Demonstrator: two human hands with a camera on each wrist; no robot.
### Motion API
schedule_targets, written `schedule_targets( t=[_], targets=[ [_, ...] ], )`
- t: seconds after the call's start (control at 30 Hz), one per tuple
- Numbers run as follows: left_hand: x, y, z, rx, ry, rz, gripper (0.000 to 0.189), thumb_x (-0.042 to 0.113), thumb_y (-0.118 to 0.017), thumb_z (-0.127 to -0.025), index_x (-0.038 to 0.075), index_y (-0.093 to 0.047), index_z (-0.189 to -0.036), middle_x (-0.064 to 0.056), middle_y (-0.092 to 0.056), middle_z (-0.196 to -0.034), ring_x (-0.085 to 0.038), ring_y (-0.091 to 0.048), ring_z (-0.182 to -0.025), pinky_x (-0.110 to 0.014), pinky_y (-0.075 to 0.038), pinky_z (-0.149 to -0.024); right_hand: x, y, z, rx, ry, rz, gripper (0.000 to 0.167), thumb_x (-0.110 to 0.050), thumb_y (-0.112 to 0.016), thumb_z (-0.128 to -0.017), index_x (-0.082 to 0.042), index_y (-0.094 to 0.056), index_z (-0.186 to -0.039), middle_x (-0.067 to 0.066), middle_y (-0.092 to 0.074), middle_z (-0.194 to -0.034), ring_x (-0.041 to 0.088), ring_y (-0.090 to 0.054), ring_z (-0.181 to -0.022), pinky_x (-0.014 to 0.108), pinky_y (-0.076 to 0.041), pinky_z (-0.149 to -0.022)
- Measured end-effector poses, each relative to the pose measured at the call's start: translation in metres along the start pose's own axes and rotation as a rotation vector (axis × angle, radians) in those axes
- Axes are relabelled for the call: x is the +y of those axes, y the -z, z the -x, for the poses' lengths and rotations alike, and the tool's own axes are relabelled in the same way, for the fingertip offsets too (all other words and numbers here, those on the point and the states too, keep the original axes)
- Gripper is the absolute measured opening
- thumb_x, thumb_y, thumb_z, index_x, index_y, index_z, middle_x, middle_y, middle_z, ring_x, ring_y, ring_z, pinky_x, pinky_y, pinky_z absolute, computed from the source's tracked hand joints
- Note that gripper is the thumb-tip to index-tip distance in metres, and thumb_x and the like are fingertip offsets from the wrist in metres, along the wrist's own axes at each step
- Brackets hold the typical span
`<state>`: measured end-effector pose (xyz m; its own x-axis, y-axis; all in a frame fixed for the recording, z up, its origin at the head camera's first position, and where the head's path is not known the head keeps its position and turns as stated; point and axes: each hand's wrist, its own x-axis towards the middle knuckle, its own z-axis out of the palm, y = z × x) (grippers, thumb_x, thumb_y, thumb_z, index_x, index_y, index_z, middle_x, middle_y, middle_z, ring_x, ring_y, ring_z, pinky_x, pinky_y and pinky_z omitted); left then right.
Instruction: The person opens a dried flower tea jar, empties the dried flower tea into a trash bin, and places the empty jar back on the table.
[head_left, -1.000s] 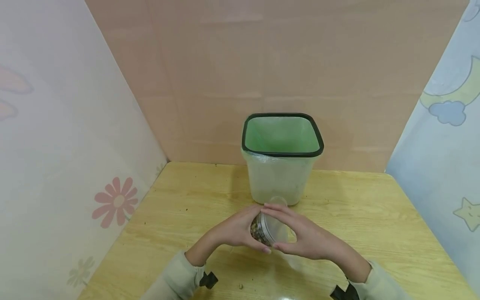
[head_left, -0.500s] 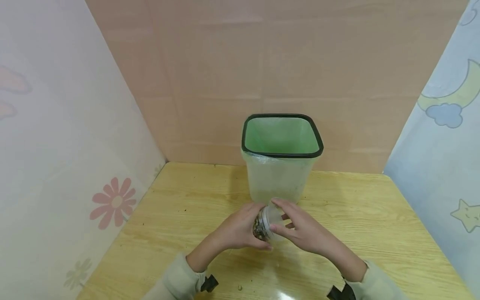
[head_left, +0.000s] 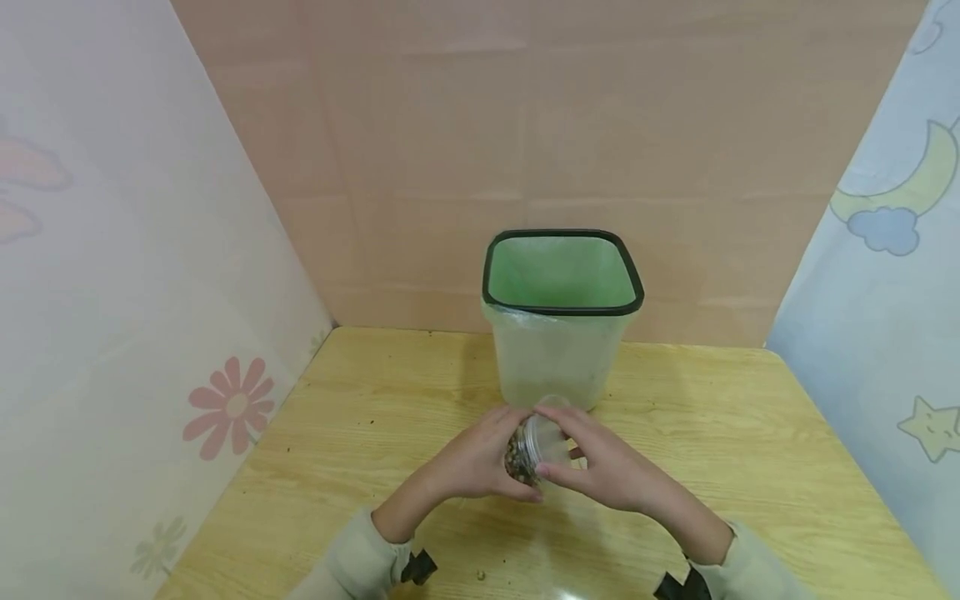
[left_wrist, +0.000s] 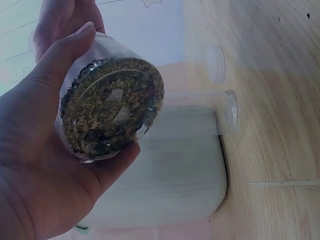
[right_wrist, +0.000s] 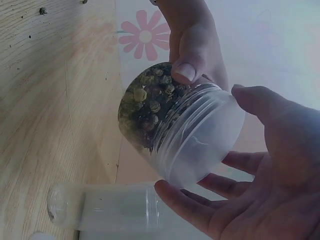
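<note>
A clear round jar (right_wrist: 145, 107) of dried, greenish-brown herb or flower-bud pieces is tilted above the table, its translucent ridged lid (right_wrist: 207, 137) facing right. My left hand (head_left: 476, 457) grips the jar's body, thumb on the near side and fingers over the far side. The right hand (head_left: 611, 467) spans the lid, its thumb and fingertips at the rim; some of those fingers are behind it in the head view. Behind the hands stands a second, clear cylindrical container (left_wrist: 200, 112), seemingly without contents and mostly hidden in the head view.
A pale green bin (head_left: 558, 358) with a black rim stands at the back of the wooden table (head_left: 405, 375). Near the clear container lies a small clear round cap (left_wrist: 217, 65). Dark crumbs dot the tabletop. Patterned walls (head_left: 135, 275) enclose both sides.
The right hand's fingers lift and shift around the lid, then close in on its rim again. My left hand keeps its grip, and the jar tilts slightly differently.
</note>
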<state>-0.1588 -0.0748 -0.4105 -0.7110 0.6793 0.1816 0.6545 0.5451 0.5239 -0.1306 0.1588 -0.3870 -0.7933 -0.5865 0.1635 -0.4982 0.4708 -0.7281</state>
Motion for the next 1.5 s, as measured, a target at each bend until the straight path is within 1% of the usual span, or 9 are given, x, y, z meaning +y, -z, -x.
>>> schedule_targets(
  t=[0.17, 0.3, 0.47, 0.63, 0.9, 1.0, 1.2, 1.33, 1.5],
  targets=[
    [-0.003, 0.002, -0.001, -0.043, -0.005, 0.048, 0.104, 0.057, -0.087, -0.071, 0.019, -0.036, -0.154, 0.005, -0.055, -0.134, -0.010, -0.052, -0.116, -0.028, -0.050, -0.093, 0.002, 0.000, 0.001, 0.009, 0.038, 0.033, 0.068, -0.035, -0.072, -0.095, -0.014, -0.042, -0.153, 0.012, -0.046, -0.148, 0.031, -0.054, -0.124, 0.040, -0.058, -0.086],
    [-0.004, 0.002, -0.001, -0.066, 0.000, 0.057, 0.105, 0.058, -0.087, -0.072, 0.019, -0.036, -0.155, 0.005, -0.053, -0.139, -0.011, -0.051, -0.121, -0.032, -0.049, -0.099, 0.004, 0.000, 0.004, 0.009, 0.071, 0.077, 0.069, -0.031, -0.074, -0.094, -0.016, -0.042, -0.153, 0.009, -0.046, -0.149, 0.029, -0.052, -0.126, 0.044, -0.057, -0.088],
    [-0.005, 0.000, -0.001, -0.083, 0.015, 0.072, 0.105, 0.059, -0.086, -0.072, 0.018, -0.036, -0.155, 0.004, -0.052, -0.141, -0.011, -0.051, -0.121, -0.031, -0.050, -0.098, 0.003, 0.000, 0.006, 0.014, 0.086, 0.105, 0.069, -0.026, -0.075, -0.092, -0.017, -0.043, -0.153, 0.008, -0.045, -0.150, 0.029, -0.051, -0.128, 0.044, -0.055, -0.088],
    [-0.006, -0.001, -0.003, -0.090, 0.018, 0.074, 0.105, 0.060, -0.085, -0.072, 0.018, -0.036, -0.155, 0.004, -0.051, -0.142, -0.011, -0.051, -0.123, -0.032, -0.049, -0.099, 0.003, -0.001, 0.006, 0.028, 0.089, 0.129, 0.070, -0.023, -0.077, -0.090, -0.018, -0.044, -0.152, 0.007, -0.044, -0.151, 0.028, -0.049, -0.131, 0.043, -0.054, -0.091],
    [-0.007, -0.001, -0.003, -0.072, 0.002, 0.066, 0.104, 0.058, -0.086, -0.072, 0.017, -0.038, -0.154, 0.004, -0.053, -0.141, -0.011, -0.051, -0.124, -0.033, -0.048, -0.103, 0.005, 0.001, 0.006, 0.050, 0.108, 0.161, 0.072, -0.027, -0.077, -0.091, -0.018, -0.043, -0.153, 0.004, -0.044, -0.153, 0.027, -0.047, -0.136, 0.051, -0.050, -0.099],
    [-0.008, -0.002, -0.004, -0.067, 0.000, 0.070, 0.103, 0.057, -0.087, -0.071, 0.016, -0.039, -0.153, 0.005, -0.055, -0.139, -0.011, -0.051, -0.123, -0.032, -0.047, -0.102, 0.005, 0.002, 0.006, 0.051, 0.097, 0.160, 0.072, -0.028, -0.077, -0.091, -0.018, -0.043, -0.153, 0.002, -0.043, -0.153, 0.027, -0.047, -0.137, 0.053, -0.049, -0.101],
    [-0.008, -0.001, -0.002, -0.054, 0.003, 0.092, 0.101, 0.054, -0.089, -0.071, 0.016, -0.042, -0.151, 0.005, -0.055, -0.138, -0.011, -0.051, -0.123, -0.031, -0.047, -0.103, 0.005, 0.004, 0.008, 0.052, 0.060, 0.162, 0.072, -0.027, -0.077, -0.091, -0.015, -0.043, -0.153, 0.004, -0.042, -0.155, 0.029, -0.046, -0.138, 0.051, -0.051, -0.099],
    [-0.010, -0.001, -0.001, -0.051, 0.002, 0.101, 0.098, 0.055, -0.089, -0.071, 0.017, -0.043, -0.149, 0.006, -0.055, -0.135, -0.010, -0.052, -0.121, -0.031, -0.047, -0.101, 0.005, 0.005, 0.009, 0.054, 0.047, 0.155, 0.071, -0.030, -0.077, -0.091, -0.017, -0.043, -0.153, 0.006, -0.042, -0.155, 0.032, -0.044, -0.139, 0.051, -0.052, -0.097],
    [-0.011, 0.001, 0.000, -0.057, 0.007, 0.089, 0.098, 0.055, -0.088, -0.071, 0.016, -0.043, -0.148, 0.001, -0.057, -0.136, -0.010, -0.053, -0.120, -0.031, -0.048, -0.101, 0.007, 0.005, 0.011, 0.059, 0.037, 0.147, 0.070, -0.031, -0.076, -0.092, -0.018, -0.043, -0.153, 0.008, -0.041, -0.156, 0.036, -0.043, -0.141, 0.052, -0.052, -0.096]
  ],
)
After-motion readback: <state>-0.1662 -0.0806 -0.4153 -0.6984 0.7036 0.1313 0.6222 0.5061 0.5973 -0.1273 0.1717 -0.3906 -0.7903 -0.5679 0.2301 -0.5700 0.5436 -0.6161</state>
